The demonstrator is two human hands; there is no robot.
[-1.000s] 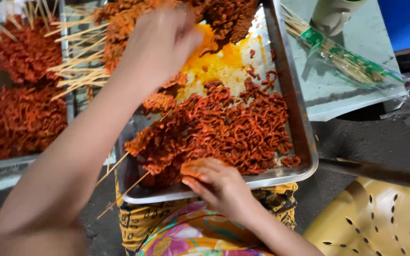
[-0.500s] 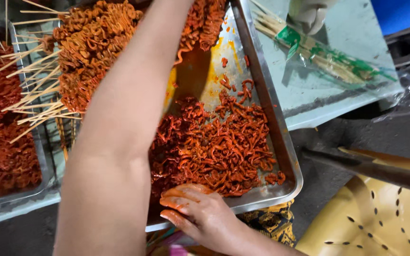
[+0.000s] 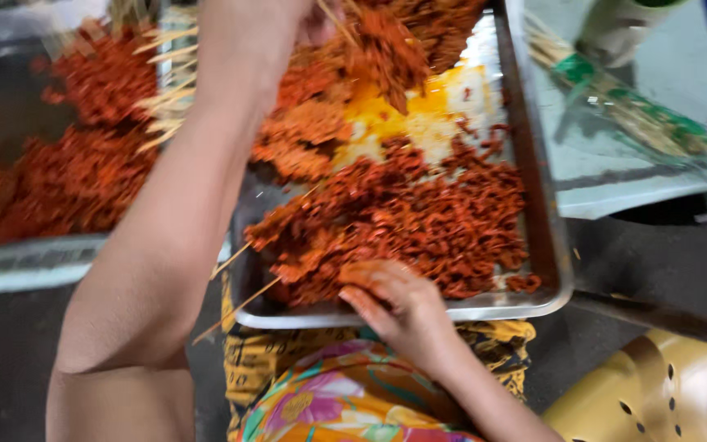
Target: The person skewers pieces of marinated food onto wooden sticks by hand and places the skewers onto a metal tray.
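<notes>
Two metal trays in view — the nearer steel tray [image 3: 543, 245] is the landmark, holding loose red marinated meat [image 3: 443, 221] with a yellow pool of sauce beyond it. A second tray [image 3: 34, 254] lies left of the landmark tray, heaped with the same red meat, bamboo stick ends pointing out of the pile. Right of the landmark tray, on a pale bench [image 3: 615, 176], a clear bag of bare bamboo sticks [image 3: 623, 110] with green print. Below and right of the tray, a yellow perforated plastic stool or basket [image 3: 656, 393].

The left forearm crosses the tray's left half and blocks much of it. Left hand [image 3: 308, 20] at the tray's far side, mostly cut off by the frame edge — fingers cannot be told as clenched or slack; a loaded skewer [image 3: 386, 53] hangs just beside them. Right hand [image 3: 398, 299] rests at the tray's near rim, fingers curled down onto the meat, pinching a small piece.
</notes>
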